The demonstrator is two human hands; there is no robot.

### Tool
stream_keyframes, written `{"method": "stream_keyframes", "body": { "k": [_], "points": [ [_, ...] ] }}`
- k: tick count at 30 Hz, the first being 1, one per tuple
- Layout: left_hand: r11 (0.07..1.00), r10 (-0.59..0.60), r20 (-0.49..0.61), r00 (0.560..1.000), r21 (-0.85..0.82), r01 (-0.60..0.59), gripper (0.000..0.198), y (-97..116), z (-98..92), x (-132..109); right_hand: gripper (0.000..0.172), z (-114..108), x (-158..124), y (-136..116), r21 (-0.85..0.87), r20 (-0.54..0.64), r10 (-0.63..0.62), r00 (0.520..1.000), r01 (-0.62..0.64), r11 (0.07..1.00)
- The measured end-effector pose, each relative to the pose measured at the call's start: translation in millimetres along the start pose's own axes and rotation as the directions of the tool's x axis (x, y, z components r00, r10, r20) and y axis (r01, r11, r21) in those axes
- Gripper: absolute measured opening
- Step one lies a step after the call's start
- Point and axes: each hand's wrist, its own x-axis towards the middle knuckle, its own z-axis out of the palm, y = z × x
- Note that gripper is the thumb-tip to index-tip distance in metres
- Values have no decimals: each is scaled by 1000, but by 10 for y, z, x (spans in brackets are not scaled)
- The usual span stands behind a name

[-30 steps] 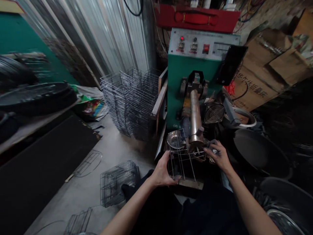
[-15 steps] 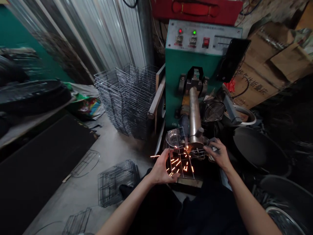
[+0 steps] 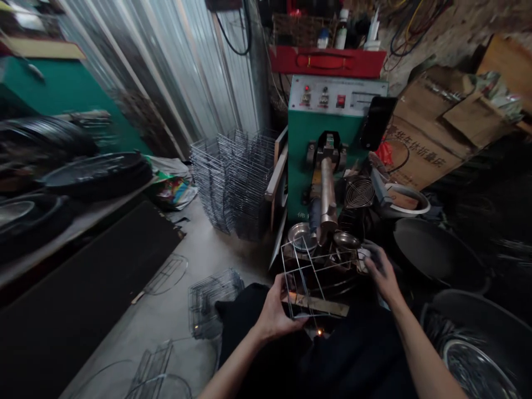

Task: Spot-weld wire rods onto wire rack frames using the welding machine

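My left hand grips the near left edge of a wire rack, a grid of thin metal rods held tilted in front of me. My right hand reaches to the rack's right side, fingers curled at its far right corner beside a small metal bowl. Just beyond the rack is the copper arm of a green spot-welding machine. A small glowing spark shows below the rack, on my dark lap.
A tall stack of wire racks stands left of the machine, and more racks lie on the concrete floor. Dark round pans crowd the right side. Cardboard boxes lean at the back right. A black bench runs along the left.
The burst of sparks under the welder arm has ended. The rack has come away from the arm toward me, and both hands moved back with it. My view has tilted up.
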Motion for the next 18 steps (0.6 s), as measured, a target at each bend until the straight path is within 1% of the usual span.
{"method": "stream_keyframes", "body": {
  "k": [2,3,4,6,8,9,10,11,12,13,14,15,16,17,18],
  "points": [
    [983,-93,-70,993,-163,80,73,-2,20,-312,60,-129,-266,114,-64,-55,64,996,-68,996],
    [961,-142,-112,984,-255,110,71,9,32,-440,63,-186,-368,134,-112,-67,94,993,-101,988],
    [927,-192,-145,971,-351,131,68,32,51,-550,64,-237,-439,115,-160,-76,114,991,-125,979],
    [836,-278,-174,945,-528,149,63,108,114,-735,61,-331,-478,-50,-230,-84,101,991,-118,966],
    [744,-329,-139,934,-647,165,59,193,194,-937,57,-433,-392,-336,-276,-83,36,996,-58,959],
    [708,-345,-95,934,-679,193,59,222,223,-1065,54,-488,-320,-487,-297,-70,3,998,-24,955],
    [683,-359,-15,933,-686,251,61,239,227,-1216,50,-543,-243,-622,-316,-43,-18,999,4,949],
    [672,-369,93,925,-661,334,64,243,196,-1385,47,-590,-171,-729,-330,-1,-27,1000,26,944],
    [677,-373,208,904,-605,419,68,238,120,-1564,45,-621,-117,-801,-340,52,-24,998,40,939],
    [698,-378,320,869,-517,495,72,232,-1,-1735,43,-631,-85,-836,-347,112,-11,994,50,937],
    [737,-381,406,831,-410,538,76,231,-162,-1879,41,-613,-80,-839,-349,179,5,984,59,935],
    [790,-382,430,818,-308,530,79,241,-351,-1977,38,-566,-100,-818,-348,249,21,968,69,935],
    [832,-415,423,805,-182,524,72,265,-548,-2014,36,-495,-140,-780,-345,319,33,947,83,935],
    [853,-473,388,791,-25,522,60,303,-733,-1979,34,-404,-193,-738,-342,380,42,924,99,934],
    [860,-509,259,821,139,490,49,350,-887,-1873,33,-304,-250,-698,-342,428,49,902,112,933]
  ]
}}
